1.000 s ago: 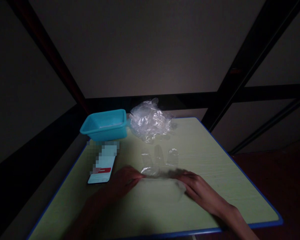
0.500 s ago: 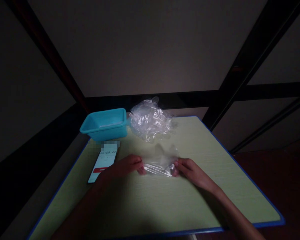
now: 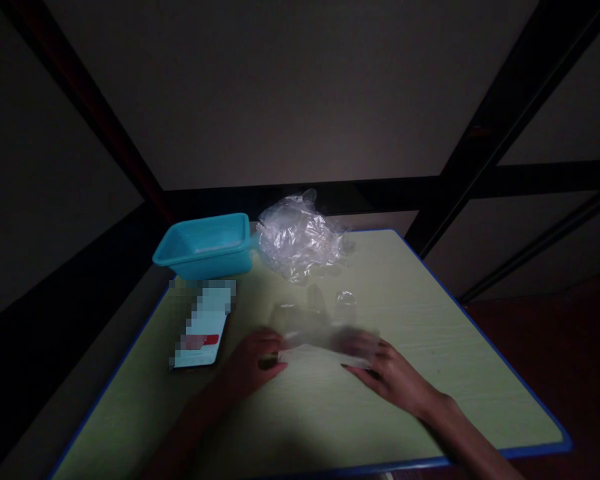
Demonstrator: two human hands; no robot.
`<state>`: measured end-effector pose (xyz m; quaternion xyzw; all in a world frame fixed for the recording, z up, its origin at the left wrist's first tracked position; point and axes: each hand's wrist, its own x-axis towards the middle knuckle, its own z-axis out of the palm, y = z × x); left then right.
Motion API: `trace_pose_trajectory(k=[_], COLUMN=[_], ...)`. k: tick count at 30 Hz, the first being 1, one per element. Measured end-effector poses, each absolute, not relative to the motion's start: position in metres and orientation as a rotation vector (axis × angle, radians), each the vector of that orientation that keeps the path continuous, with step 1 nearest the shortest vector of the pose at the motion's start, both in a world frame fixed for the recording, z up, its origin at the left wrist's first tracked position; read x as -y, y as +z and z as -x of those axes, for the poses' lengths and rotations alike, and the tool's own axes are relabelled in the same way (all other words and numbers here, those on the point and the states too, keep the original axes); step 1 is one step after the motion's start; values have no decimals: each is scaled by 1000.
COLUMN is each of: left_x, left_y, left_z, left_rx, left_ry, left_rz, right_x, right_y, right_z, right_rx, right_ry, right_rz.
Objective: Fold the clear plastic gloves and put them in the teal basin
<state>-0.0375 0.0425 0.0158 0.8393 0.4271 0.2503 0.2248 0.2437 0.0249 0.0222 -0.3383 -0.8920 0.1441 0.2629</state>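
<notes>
The left hand (image 3: 253, 363) and right hand (image 3: 390, 370) sit apart at either edge of a clear glove (image 3: 310, 340) on the tabletop (image 3: 430, 320), seemingly to keep its film flat, their grip too blurred to tell.

We look from the head, above the near side of the pale green, blue-edged flat table (image 3: 445, 333), facing forward and down; the bare left hand (image 3: 250, 363) and bare right hand (image 3: 397, 373) are near, the flat grey-brown wall (image 3: 290, 93) farther off.
</notes>
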Motion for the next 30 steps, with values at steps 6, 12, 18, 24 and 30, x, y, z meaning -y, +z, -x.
trace_pose_trajectory(k=[6,12,18,24,30], left_x=[-41,-42,-42,-42,-46], left_y=[4,8,9,12,11], left_z=[35,32,32,31,31], left_rx=[-917,-877,-923,-1015,-950], left_ry=[926,942,822,740,755], left_rz=[-2502,-2380,-2285,-2187,-2130], right_x=[-23,-23,-25,-24,-26], right_y=[21,23,27,30,34], right_z=[-243,-242,-240,-239,-239], right_rx=[2616,2629,2619,2619,2618], right_ry=[211,196,240,341,480], right_rz=[791,743,750,757,771])
